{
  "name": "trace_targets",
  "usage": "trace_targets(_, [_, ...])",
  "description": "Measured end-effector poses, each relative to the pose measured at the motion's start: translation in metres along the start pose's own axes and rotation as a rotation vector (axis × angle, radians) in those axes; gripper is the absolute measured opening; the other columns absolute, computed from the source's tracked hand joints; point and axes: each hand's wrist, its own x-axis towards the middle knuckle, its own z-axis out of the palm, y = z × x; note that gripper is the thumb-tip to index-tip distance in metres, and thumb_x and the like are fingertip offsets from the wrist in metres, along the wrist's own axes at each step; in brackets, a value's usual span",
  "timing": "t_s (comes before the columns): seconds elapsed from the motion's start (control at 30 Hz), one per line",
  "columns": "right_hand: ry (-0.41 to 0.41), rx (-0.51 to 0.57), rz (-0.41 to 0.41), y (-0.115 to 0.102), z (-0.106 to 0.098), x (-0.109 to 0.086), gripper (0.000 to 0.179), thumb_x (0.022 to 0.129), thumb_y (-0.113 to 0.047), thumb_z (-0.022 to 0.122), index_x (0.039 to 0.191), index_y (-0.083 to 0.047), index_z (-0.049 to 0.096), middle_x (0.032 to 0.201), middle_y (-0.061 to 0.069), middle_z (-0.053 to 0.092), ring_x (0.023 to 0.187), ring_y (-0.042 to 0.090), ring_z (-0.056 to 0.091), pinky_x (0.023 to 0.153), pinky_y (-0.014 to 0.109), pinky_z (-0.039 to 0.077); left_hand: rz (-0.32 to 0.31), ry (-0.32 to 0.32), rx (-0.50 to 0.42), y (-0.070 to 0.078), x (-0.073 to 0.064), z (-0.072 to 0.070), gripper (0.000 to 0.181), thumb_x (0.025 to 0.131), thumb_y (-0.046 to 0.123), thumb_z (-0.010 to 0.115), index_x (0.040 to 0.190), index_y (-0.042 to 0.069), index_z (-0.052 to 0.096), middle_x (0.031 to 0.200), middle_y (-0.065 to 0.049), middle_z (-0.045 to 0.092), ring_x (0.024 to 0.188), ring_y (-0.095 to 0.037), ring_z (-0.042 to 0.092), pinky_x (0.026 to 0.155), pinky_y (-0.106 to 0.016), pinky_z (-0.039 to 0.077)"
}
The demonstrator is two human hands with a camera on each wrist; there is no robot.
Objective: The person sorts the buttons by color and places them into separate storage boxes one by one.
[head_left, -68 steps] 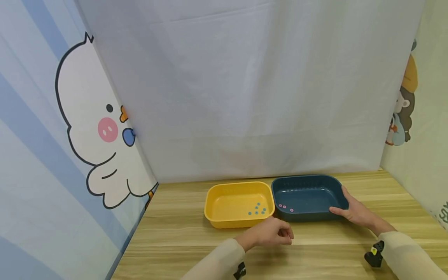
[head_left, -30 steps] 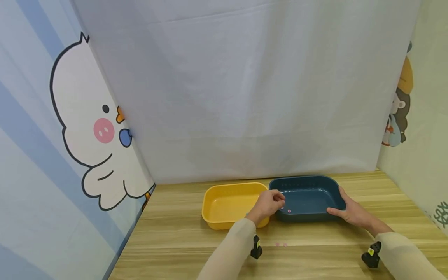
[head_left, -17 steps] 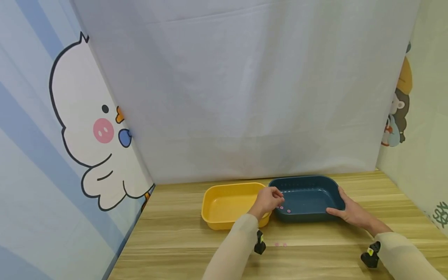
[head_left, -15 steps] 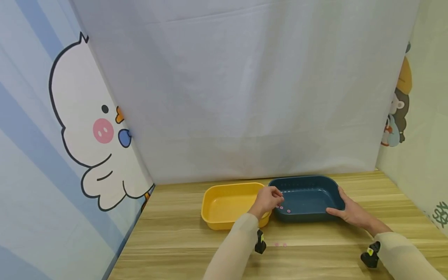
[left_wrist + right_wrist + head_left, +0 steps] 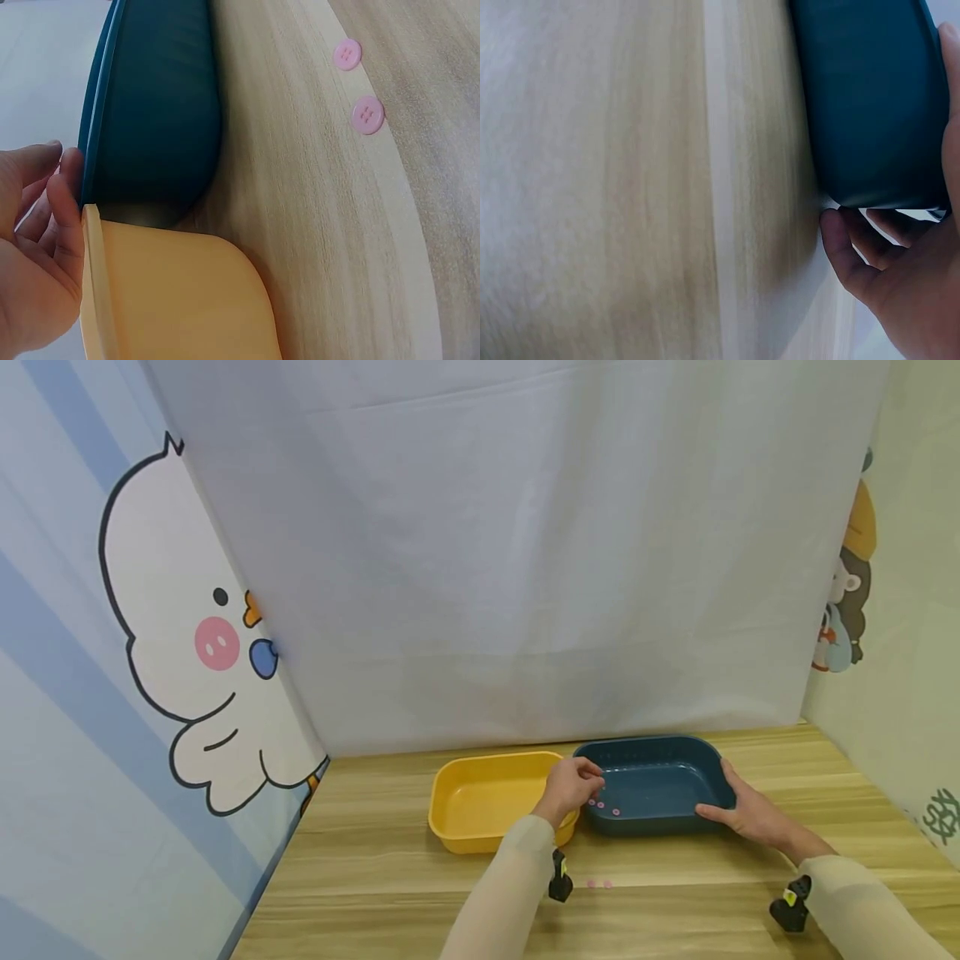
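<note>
My left hand [image 5: 572,785] hovers over the left end of a dark blue plastic bin [image 5: 648,822], fingers bent and thumb close to the index finger. In the left wrist view its fingertips are at the bin's rim; I cannot tell whether a button is between them. Several pink buttons [image 5: 616,812] lie inside the blue bin near its left front corner. With my right hand [image 5: 757,814] I grip that bin's right end, thumb over the front rim and fingers outside. Two pink four-hole buttons [image 5: 367,115] lie on the table in front of the bins.
A yellow bin [image 5: 468,842] stands against the blue bin's left side, its right part hidden by my left hand and forearm. Both stand on a wood-grain table [image 5: 360,860] before a grey-white curtain [image 5: 465,568]. Printed cloths hang at both sides.
My left hand has come up from the tabletop to the blue bin's left end and stayed there, shifting slightly. It uncovered two pink buttons on the table. My right hand keeps its grip.
</note>
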Motion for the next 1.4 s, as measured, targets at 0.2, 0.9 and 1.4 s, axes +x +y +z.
trace_targets(0.2, [-0.002,0.007,-0.002,-0.003,0.000,0.000,0.107,0.088,-0.032,0.067,0.144,0.008,-0.015,0.145,0.041,-0.004,0.128,0.061,0.009,0.097,0.070,0.017,-0.009,-0.013,-0.057,-0.001,-0.002,-0.004,0.016,0.087,0.004,0.066,0.102,-0.002,0.068,0.077,-0.002,0.065,0.070,-0.019,0.066,0.064,-0.026,0.054])
trace_targets(0.9, [-0.008,0.003,-0.014,-0.002,-0.002,-0.001,0.106,0.089,-0.032,0.065,0.144,0.007,-0.016,0.145,0.041,-0.005,0.127,0.062,0.008,0.096,0.071,0.016,0.231,-0.383,0.246,0.009,-0.054,-0.031,0.008,0.086,0.009,0.069,0.093,0.006,0.071,0.087,0.006,0.068,0.076,-0.001,0.057,0.070,-0.015,0.047])
trace_targets(1.4, [-0.008,0.001,-0.019,-0.001,-0.001,-0.001,0.106,0.089,-0.033,0.065,0.144,0.006,-0.018,0.145,0.041,-0.007,0.127,0.062,0.007,0.096,0.071,0.016,0.454,-0.554,0.590,-0.021,-0.084,-0.023,0.012,0.083,0.010,0.071,0.096,0.009,0.071,0.083,0.007,0.068,0.071,0.007,0.055,0.066,-0.007,0.042])
